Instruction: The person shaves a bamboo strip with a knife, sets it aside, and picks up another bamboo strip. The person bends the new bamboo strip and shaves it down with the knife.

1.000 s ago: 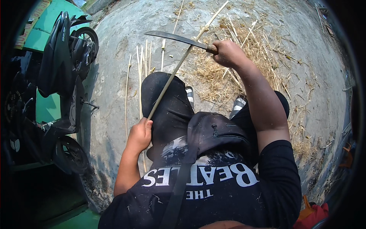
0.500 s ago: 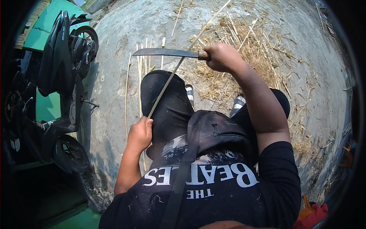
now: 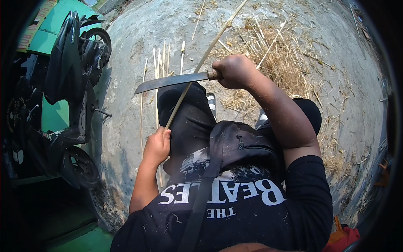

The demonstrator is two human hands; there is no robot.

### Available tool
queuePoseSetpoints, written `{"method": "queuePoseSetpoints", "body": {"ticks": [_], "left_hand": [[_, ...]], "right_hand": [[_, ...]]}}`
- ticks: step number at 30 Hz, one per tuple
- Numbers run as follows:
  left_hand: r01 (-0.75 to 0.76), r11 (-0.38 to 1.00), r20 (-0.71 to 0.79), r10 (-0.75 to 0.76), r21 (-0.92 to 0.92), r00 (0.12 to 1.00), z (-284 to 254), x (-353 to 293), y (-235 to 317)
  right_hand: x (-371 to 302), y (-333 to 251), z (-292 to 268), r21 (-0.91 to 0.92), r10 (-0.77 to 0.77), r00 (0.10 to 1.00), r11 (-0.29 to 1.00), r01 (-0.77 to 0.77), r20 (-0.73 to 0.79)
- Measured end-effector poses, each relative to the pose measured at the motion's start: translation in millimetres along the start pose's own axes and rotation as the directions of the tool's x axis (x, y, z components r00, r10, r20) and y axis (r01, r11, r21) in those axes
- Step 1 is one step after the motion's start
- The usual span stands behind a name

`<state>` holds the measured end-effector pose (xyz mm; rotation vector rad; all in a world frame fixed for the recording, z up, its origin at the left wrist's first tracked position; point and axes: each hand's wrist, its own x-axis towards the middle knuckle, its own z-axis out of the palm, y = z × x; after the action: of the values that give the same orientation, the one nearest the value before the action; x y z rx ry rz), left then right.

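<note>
My right hand (image 3: 236, 72) is closed round the short wooden handle of a machete (image 3: 174, 80), whose long dark blade points left above my knee. The blade lies across a long pale strip of bamboo or cane (image 3: 214, 42), which slants from lower left to upper right. Near its lower end the strip is gripped in my left hand (image 3: 158, 145), beside my left thigh. Its upper end reaches the top of the view. Whether the cutting edge touches the strip, I cannot tell.
Several pale strips (image 3: 158, 63) lie on the concrete ground (image 3: 130, 50) beyond and left of my knee. A heap of straw-coloured shavings (image 3: 289, 71) spreads in front and to the right. A black motorbike (image 3: 67, 63) stands at left. A dark bag (image 3: 247, 143) rests on my lap.
My right hand has drawn the machete nearer to me and slightly left along the strip, with its tip now tilted lower. My left hand keeps its hold on the strip.
</note>
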<state>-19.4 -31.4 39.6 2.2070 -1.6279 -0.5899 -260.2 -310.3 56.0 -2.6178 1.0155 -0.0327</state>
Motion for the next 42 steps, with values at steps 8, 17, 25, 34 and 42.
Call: {"method": "queuePoseSetpoints", "body": {"ticks": [8, 17, 25, 34, 42], "left_hand": [[0.008, 0.999, 0.037, -0.010, 0.043, 0.999, -5, 10, 7], [-0.031, 0.994, 0.060, 0.037, -0.101, 0.997, -4, 17, -7], [0.012, 0.964, 0.161, 0.032, -0.264, 0.986, -7, 6, -24], [0.409, 0.817, 0.494, -0.179, -0.407, 0.851, -28, 11, -25], [0.182, 0.967, 0.098, -0.202, 0.179, 0.975, -27, -3, 16]], "right_hand": [[9, 43, 13, 0.182, 0.156, 0.979, 0.975, -0.131, -0.130], [18, 60, 31, 0.281, 0.172, 0.964, 0.953, -0.111, -0.203], [12, 38, 22, 0.131, 0.046, 0.966, 0.991, -0.013, -0.255], [4, 55, 4, 0.140, 0.229, 0.952, 0.969, -0.203, -0.204], [-2, 48, 5, 0.036, 0.115, 0.969, 0.993, -0.109, -0.217]]}}
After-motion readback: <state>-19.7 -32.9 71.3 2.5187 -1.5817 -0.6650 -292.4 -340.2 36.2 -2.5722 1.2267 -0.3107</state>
